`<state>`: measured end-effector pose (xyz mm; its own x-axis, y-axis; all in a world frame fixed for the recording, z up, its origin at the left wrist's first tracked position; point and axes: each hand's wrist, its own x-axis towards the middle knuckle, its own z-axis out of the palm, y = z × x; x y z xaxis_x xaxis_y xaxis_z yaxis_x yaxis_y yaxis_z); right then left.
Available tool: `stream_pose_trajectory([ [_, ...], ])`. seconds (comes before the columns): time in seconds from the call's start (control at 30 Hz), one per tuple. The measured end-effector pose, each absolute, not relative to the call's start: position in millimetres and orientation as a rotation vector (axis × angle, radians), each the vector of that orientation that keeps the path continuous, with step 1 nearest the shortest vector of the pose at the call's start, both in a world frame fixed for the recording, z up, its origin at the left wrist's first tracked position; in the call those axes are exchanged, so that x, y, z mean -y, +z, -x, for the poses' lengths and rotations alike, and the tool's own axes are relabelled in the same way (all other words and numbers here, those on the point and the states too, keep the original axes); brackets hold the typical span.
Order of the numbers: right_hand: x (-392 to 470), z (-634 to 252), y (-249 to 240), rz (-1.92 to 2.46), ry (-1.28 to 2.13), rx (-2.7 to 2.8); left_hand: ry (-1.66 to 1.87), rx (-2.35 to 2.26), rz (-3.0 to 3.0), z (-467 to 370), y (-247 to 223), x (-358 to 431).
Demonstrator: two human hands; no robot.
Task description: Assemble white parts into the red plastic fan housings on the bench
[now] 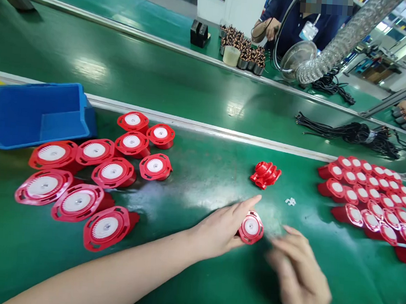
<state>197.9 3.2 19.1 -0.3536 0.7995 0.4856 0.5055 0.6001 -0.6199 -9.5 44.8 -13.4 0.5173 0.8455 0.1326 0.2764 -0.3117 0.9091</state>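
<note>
My left hand [220,228] is closed around a red round housing with a white toothed disc [251,227] in its face, held over the green bench. Just to the right, my right hand [299,272] is smeared by motion, so I cannot make out whether its fingers hold anything. Beyond the hands lies a small heap of glossy red plastic parts [266,175]. Some tiny white pieces [290,201] lie to the right of that heap. Several similar red housings with white discs [114,171] stand on the left.
A blue bin [39,112] stands at the far left. Rows of red housings [373,196] fill the right side. Black cables [357,135] lie behind a metal rail [218,133]. Across the bench, a person's hand [272,29] is near copper-wound parts [243,48] and a clear hose [346,41].
</note>
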Motion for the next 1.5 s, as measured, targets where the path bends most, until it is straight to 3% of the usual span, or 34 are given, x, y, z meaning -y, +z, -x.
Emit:
stream_pose_trajectory([
  [0.1, -4.9, -199.8, 20.3, 1.061, 0.472, 1.860, 0.773, -0.936, -1.840, 9.5, -14.3, -44.7],
  [0.3, -8.3, -191.4, 19.5, 1.081, 0.574, 2.217, 0.808, -0.910, -1.819, 9.4, -16.0, -45.1],
  [0.47, -1.9, -202.7, 16.9, 1.038, 0.574, 1.820, 0.787, -0.939, -1.812, 8.4, -17.3, -45.1],
  [0.67, -5.9, -185.3, 15.0, 1.110, 0.762, 2.198, 0.798, -0.963, -1.781, 8.5, -17.4, -44.4],
  [0.87, -2.7, -203.0, 10.6, 1.080, 0.875, 1.414, 0.762, -0.986, -1.745, 6.9, -16.9, -44.7],
  [1.0, 0.9, -186.3, 10.7, 1.129, 1.103, 1.688, 0.759, -1.000, -1.707, 6.2, -15.4, -45.1],
  [1.13, 2.2, -182.3, 10.4, 1.149, 0.916, 1.906, 0.761, -0.998, -1.681, 5.4, -13.8, -45.1],
  [1.33, 5.3, -200.2, 8.7, 1.142, 0.857, 1.257, 0.741, -1.015, -1.723, 4.5, -10.5, -46.6],
  [1.5, -1.1, -176.1, 15.2, 1.113, 0.961, 1.767, 0.752, -1.021, -1.724, 4.0, -8.2, -47.2],
])
